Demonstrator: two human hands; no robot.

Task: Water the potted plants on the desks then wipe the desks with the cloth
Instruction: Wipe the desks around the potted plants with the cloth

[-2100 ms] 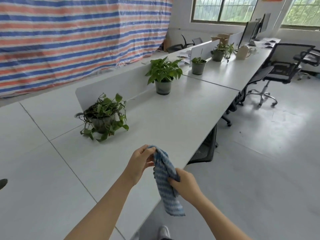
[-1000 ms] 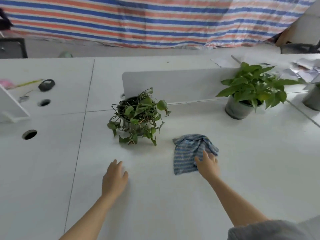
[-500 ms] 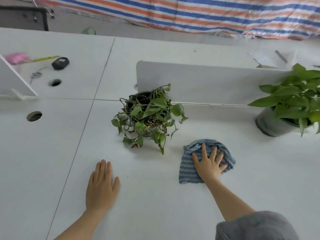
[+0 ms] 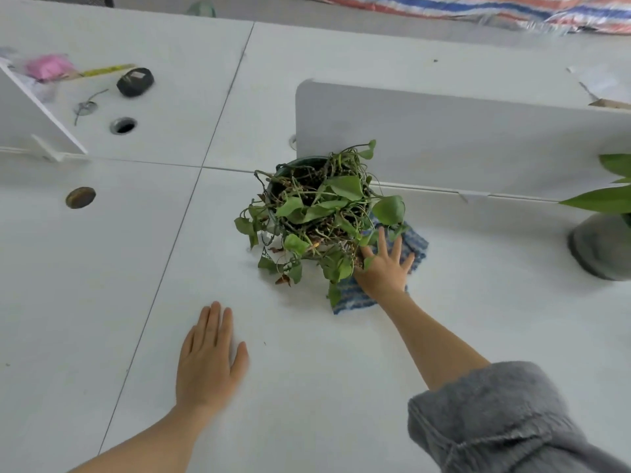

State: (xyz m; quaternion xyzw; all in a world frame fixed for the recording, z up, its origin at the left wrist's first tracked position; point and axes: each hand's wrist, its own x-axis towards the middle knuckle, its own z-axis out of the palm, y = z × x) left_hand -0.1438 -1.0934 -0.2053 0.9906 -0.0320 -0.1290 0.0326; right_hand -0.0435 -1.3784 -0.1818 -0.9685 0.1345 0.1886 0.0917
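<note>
Head view: your right hand [image 4: 384,271] is spread flat, fingers wide, pressing the blue striped cloth [image 4: 351,298] onto the white worktop [image 4: 102,285]. It sits hard against the trailing potted plant [image 4: 317,213], whose leaves hang over your fingers and part of the cloth. Your left hand [image 4: 208,360] lies flat and open on the worktop nearer you, well apart from the cloth, holding nothing. A grey sleeve [image 4: 495,421] is bunched on your right arm. Behind the plant stands a white divider panel [image 4: 444,138]. A second plant's grey pot [image 4: 601,247] sits at the right edge. Far left are a black object [image 4: 135,82] and a cable hole [image 4: 123,126]. A striped tarp [image 4: 512,8] crosses the top.
</note>
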